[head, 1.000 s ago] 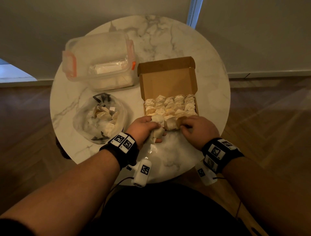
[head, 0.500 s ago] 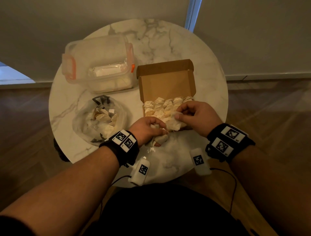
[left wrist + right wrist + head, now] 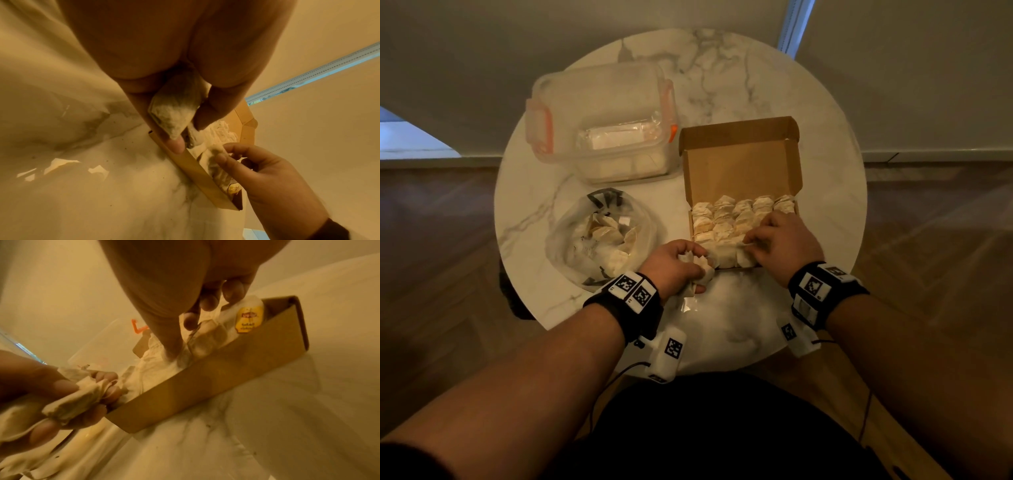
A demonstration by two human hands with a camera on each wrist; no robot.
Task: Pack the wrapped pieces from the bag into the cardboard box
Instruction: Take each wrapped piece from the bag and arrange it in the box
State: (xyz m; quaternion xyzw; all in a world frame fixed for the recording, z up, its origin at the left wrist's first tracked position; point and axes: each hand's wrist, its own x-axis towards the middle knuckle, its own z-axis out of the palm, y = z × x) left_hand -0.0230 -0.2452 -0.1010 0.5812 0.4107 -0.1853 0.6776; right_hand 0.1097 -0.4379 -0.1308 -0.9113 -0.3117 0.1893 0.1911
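Observation:
The open cardboard box [image 3: 743,168] stands on the table with rows of pale wrapped pieces [image 3: 726,212] in it. My left hand [image 3: 674,265] rests at the box's near left corner and grips a bunch of wrapped pieces [image 3: 174,110]. My right hand [image 3: 780,240] is over the near row, and thumb and forefinger pinch a wrapped piece [image 3: 213,154] just inside the front wall [image 3: 205,382]. A yellow tag [image 3: 249,318] shows at the box's right end. The clear bag [image 3: 561,253] to the left holds more pieces [image 3: 609,236].
A clear lidded plastic container [image 3: 602,120] with orange clips stands behind the bag, left of the box lid. Everything sits on a small round marble table [image 3: 722,68], whose near edge is just under my wrists. Wooden floor surrounds it.
My right hand has come down from over the middle of the box to the near row with its piece. My left hand has stayed at the near left corner, holding its pieces.

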